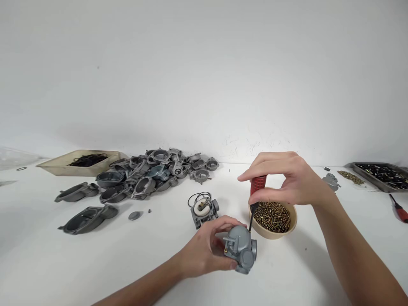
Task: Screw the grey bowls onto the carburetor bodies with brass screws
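Observation:
My left hand (pixel 207 250) is closed around a grey metal carburetor (pixel 240 244), holding it above the white table. A red-handled screwdriver (pixel 257 185) is in my right hand (pixel 287 178), thumb and fingers on its handle. Its dark shaft points down, with the tip at the carburetor's upper right edge; the exact contact point is hidden. Just behind my left hand lies another carburetor body (pixel 204 209), with a white float and a thin black ring on it. Beside the screwdriver stands a round cream bowl (pixel 291 227) full of brass-coloured screws (pixel 272 216).
Grey float bowls (pixel 143 170) are heaped at the left back, near a cream tray (pixel 57 170) of black rings. A small grey disc (pixel 135 216) lies in front. On the right are a metal tray (pixel 376 180) of dark parts, small brass pieces (pixel 350 177) and another red-handled screwdriver (pixel 400 211).

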`<state>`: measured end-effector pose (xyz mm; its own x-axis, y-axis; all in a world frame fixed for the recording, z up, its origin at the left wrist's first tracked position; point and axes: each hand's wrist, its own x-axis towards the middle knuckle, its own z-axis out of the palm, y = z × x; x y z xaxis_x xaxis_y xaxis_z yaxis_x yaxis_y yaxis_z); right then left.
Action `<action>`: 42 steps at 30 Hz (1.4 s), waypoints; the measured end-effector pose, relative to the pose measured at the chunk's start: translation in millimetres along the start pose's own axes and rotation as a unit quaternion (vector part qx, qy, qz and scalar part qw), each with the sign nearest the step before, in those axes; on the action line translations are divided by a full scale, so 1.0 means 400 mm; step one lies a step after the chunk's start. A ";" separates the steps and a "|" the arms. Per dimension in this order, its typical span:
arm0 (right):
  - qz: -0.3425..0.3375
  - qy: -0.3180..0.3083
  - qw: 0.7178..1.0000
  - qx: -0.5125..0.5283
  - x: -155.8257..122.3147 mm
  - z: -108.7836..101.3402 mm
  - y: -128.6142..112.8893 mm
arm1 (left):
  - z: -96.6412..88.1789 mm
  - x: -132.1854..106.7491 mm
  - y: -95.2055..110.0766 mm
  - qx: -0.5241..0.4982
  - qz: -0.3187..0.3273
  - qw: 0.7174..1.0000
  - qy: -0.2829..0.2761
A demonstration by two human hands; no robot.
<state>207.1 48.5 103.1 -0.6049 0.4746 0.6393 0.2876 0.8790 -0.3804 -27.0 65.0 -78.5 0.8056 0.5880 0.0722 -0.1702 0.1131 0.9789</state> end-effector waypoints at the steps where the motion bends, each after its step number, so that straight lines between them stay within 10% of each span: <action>1: -0.008 0.011 1.000 -0.018 0.000 0.000 0.002 | 0.000 0.000 -0.002 -0.003 0.001 1.000 0.000; 18: 0.061 -0.069 0.983 0.158 -0.016 -0.023 0.017 | -0.010 -0.007 -0.015 0.036 0.007 0.999 0.022; 35: -0.022 0.040 0.993 -0.110 -0.007 0.020 0.000 | -0.008 -0.008 -0.026 0.012 0.030 0.999 0.017; 42: -0.012 0.007 1.000 -0.020 -0.006 0.013 -0.020 | -0.009 -0.008 -0.021 0.026 0.033 0.999 0.015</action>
<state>202.3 40.0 101.0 -0.6026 0.4529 0.6571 0.3017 0.8916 -0.3378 -30.3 64.9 -87.7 0.7755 0.6173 0.1325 -0.1929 0.0320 0.9807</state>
